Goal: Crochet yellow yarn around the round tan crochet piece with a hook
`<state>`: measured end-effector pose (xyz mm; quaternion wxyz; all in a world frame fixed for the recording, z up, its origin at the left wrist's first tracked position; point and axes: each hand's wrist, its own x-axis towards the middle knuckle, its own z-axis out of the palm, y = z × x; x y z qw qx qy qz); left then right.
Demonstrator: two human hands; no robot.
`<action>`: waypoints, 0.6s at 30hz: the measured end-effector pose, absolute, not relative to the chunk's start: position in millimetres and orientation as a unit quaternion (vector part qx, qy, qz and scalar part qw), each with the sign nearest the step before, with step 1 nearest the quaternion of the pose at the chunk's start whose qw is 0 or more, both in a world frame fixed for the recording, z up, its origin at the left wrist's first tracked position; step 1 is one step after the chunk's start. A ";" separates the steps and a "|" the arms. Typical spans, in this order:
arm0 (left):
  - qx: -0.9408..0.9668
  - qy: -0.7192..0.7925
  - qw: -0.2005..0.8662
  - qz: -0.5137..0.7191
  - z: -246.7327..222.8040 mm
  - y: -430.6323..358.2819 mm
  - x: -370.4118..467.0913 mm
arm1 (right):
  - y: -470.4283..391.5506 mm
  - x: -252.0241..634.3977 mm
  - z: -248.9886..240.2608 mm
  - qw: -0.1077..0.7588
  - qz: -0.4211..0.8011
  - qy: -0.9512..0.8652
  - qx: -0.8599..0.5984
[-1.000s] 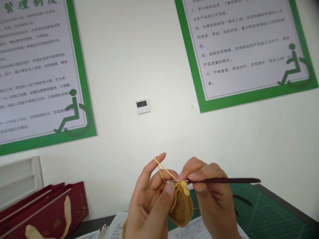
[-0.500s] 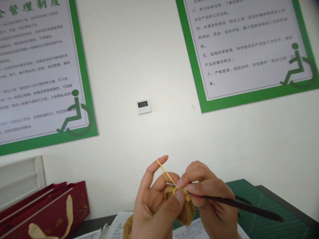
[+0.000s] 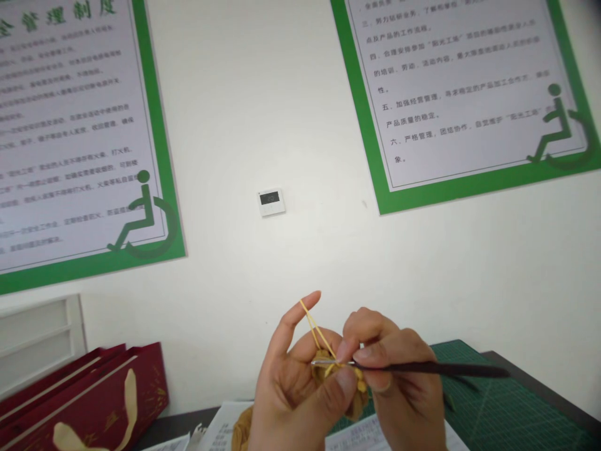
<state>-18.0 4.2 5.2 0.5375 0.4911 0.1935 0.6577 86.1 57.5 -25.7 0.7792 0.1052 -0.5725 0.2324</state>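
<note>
The rounded, mustard-brown crocheted piece, with yellow stitches along its edge, is held up between the two hands in front of the person, mostly hidden by the fingers. The left hand has its grip closed on it, the thumb pressed over its near side, while the index finger stands raised with a thin yellow strand of yarn looped over it and running down to the work. The right hand has its grip closed around a slim crochet hook with a dark brown handle and a silvery metal shaft; the hook lies nearly level across the top of the piece, its tip pointing left past the left thumb. How the yarn sits on the tip is too small to tell. Behind the right hand, a green gridded cutting mat covers part of the dark surface. Printed white papers lie below the hands, and dark red bags with cream handles stand to the left.
</note>
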 end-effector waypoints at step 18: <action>0.532 0.208 0.530 0.627 7.5 2.7 -23.4 | 57.4 81.5 -27.3 0.735 0.424 -0.513 0.129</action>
